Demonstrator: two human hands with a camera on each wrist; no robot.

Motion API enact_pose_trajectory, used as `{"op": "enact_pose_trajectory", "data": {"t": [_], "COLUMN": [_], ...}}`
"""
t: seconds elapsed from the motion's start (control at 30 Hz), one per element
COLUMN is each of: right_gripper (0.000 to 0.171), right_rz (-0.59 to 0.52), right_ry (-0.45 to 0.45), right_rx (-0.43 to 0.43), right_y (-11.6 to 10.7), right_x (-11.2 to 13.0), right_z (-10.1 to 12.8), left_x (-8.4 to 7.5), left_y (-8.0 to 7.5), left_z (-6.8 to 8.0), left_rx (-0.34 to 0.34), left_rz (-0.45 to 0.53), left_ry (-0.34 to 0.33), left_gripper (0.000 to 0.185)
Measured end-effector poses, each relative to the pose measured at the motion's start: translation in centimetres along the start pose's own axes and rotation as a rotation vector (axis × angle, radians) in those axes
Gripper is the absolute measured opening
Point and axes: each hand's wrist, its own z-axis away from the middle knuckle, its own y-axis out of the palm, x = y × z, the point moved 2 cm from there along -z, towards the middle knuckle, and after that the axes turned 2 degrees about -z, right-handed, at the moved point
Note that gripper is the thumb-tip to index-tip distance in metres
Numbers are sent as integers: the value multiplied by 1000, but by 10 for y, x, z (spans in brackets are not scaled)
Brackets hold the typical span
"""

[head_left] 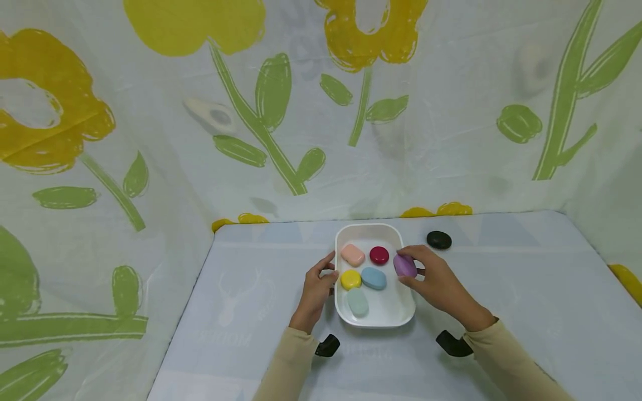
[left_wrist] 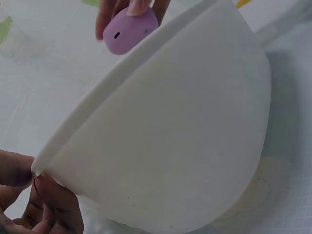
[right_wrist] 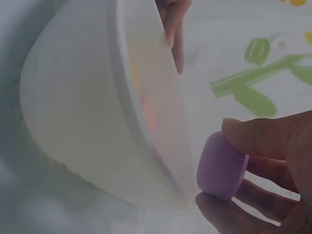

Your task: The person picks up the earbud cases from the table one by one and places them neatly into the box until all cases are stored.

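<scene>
Around the tray

In the head view we find the tray on the table, right of and below the frame's centre. Inside it we see the top-left piece and the top-right piece side by side; below them, the middle-left piece just beside the middle-right piece; lowest, the bottom piece. The left hand is at the tray's left rim. The right hand is at its right, with the held piece overlapping that rim from our viewpoint. Beyond that hand, right of the tray's upper end, we see the outer piece. The sheet rises behind the table.
</scene>
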Motion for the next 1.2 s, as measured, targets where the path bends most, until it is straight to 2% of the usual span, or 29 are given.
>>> {"op": "enact_pose_trajectory", "data": {"t": [0.37, 0.63, 0.87, 1.2], "right_gripper": [54, 49, 47, 44], "right_rz": [60, 104, 121, 153], "right_ry": [-119, -197, -239, -292], "right_rx": [228, 336, 396, 408], "right_y": [22, 32, 38, 45], "right_x": [10, 13, 15, 13], "right_z": [-6, -6, -6, -4], "left_x": [0, -1, -1, -1], "left_y": [0, 0, 1, 1], "left_z": [1, 1, 0, 0], "left_rx": [-9, -13, -13, -11], "left_rz": [-1, 9, 17, 19], "left_ry": [-9, -11, -6, 0], "left_gripper": [53, 53, 53, 53]}}
